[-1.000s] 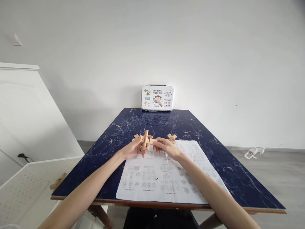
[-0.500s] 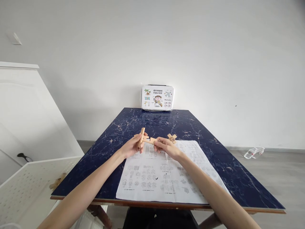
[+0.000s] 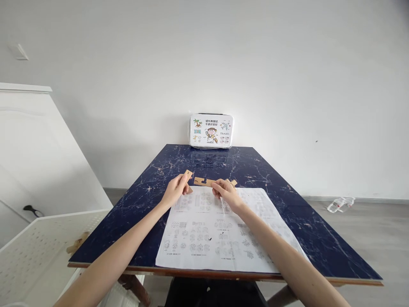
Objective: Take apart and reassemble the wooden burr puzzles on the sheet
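My left hand (image 3: 175, 190) is closed on a small wooden puzzle bar (image 3: 188, 174) whose end sticks up past the fingers. My right hand (image 3: 225, 194) pinches a notched wooden puzzle bar (image 3: 203, 182) that lies level and points left toward the other piece; a small gap separates the two bars. Both hands hover over the far edge of a white instruction sheet (image 3: 217, 232) printed with small diagrams. Behind my right hand, another wooden puzzle piece (image 3: 233, 182) rests on the table, mostly hidden.
The dark blue marbled table (image 3: 287, 213) carries a white illustrated tin box (image 3: 211, 131) at its far edge against the wall. A white perforated shelf (image 3: 35, 247) stands at the left. A plastic bottle (image 3: 341, 204) lies on the floor at the right.
The two wooden bars were crossed and joined between my hands; now they are pulled apart, the left hand's bar moved left and tilted, the right hand's bar held level.
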The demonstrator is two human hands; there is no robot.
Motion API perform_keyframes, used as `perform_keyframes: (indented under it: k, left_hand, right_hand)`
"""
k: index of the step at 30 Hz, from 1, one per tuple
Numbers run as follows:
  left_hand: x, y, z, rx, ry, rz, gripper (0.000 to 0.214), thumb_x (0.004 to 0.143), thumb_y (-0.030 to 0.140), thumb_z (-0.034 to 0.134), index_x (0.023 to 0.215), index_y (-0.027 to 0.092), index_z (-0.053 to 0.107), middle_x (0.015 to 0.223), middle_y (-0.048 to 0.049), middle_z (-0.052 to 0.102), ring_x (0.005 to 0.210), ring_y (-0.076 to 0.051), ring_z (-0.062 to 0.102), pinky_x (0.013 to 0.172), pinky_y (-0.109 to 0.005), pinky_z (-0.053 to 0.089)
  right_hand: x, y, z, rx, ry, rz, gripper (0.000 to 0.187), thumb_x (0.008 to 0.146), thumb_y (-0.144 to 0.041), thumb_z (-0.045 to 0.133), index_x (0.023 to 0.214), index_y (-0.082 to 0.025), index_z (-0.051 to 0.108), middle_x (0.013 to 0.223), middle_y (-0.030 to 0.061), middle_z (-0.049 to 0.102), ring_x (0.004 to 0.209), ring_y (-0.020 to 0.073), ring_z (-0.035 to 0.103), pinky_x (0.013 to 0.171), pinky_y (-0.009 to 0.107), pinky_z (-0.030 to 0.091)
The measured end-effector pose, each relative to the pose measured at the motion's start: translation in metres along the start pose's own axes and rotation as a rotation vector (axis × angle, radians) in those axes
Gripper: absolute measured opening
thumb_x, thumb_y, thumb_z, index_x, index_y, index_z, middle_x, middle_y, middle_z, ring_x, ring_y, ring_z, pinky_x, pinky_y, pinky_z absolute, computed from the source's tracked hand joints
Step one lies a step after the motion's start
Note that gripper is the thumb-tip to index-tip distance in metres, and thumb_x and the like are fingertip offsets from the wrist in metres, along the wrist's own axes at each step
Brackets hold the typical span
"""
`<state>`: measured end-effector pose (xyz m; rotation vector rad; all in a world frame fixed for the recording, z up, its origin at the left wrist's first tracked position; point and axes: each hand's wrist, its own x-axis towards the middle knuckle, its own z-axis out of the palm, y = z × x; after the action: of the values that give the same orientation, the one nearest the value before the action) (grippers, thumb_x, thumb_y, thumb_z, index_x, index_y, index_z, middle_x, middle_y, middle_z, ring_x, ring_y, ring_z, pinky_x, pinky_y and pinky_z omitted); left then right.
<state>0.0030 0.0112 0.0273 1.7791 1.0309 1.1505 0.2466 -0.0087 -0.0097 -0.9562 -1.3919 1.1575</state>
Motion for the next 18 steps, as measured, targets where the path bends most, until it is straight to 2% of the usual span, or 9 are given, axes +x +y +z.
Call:
perform_keyframes:
  k: [2, 7, 10, 14, 18]
  left_hand:
    - [-0.001, -0.008, 0.004, 0.218, 0.077, 0.07, 0.047, 0.105, 0.061, 0.041, 0.091, 0.02, 0.061, 0.064, -0.0002, 0.062, 0.06, -0.017, 0.061, 0.062, -0.028, 0.044]
    - [0.004, -0.031, 0.003, 0.53, 0.111, 0.119, 0.038, 0.108, 0.052, 0.035, 0.093, 0.022, 0.055, 0.081, -0.0052, 0.071, 0.071, -0.022, 0.067, 0.065, -0.031, 0.046]
    - [0.009, -0.04, -0.004, 0.717, 0.178, 0.118, 0.041, 0.107, 0.047, 0.034, 0.083, 0.022, 0.054, 0.089, -0.0091, 0.07, 0.084, -0.025, 0.066, 0.077, -0.036, 0.05]
    - [0.015, -0.053, -0.012, 0.822, 0.256, 0.043, 0.041, 0.103, 0.046, 0.04, 0.075, 0.021, 0.055, 0.1, -0.0144, 0.065, 0.103, -0.033, 0.061, 0.094, -0.047, 0.048]
    - [0.017, -0.069, -0.015, 0.862, 0.305, -0.044, 0.031, 0.099, 0.039, 0.044, 0.086, 0.017, 0.061, 0.112, -0.0207, 0.059, 0.116, -0.042, 0.053, 0.098, -0.059, 0.045]
  right_hand:
    - [0.001, 0.004, 0.001, -0.109, 0.047, -0.012, 0.043, 0.089, -0.064, 0.063, 0.08, -0.025, 0.049, 0.07, -0.0003, 0.066, 0.055, 0.0139, 0.05, 0.054, 0.028, 0.04]
    - [-0.001, 0.01, 0.002, -0.479, 0.16, -0.084, 0.029, 0.094, -0.05, 0.055, 0.08, -0.025, 0.051, 0.075, 0.0027, 0.074, 0.057, 0.0169, 0.057, 0.058, 0.029, 0.041]
    - [-0.003, 0.011, 0.004, -0.641, 0.175, -0.089, 0.026, 0.094, -0.045, 0.054, 0.079, -0.024, 0.052, 0.071, 0.0017, 0.071, 0.059, 0.0181, 0.059, 0.057, 0.028, 0.038]
    - [-0.006, 0.011, 0.01, -0.838, 0.157, -0.069, 0.03, 0.096, -0.045, 0.057, 0.075, -0.024, 0.052, 0.064, -0.0002, 0.064, 0.057, 0.0167, 0.055, 0.053, 0.026, 0.03]
    - [-0.007, 0.011, 0.015, -0.934, 0.103, -0.08, 0.041, 0.1, -0.055, 0.054, 0.074, -0.022, 0.056, 0.066, 0.0014, 0.065, 0.057, 0.0158, 0.055, 0.053, 0.027, 0.027]
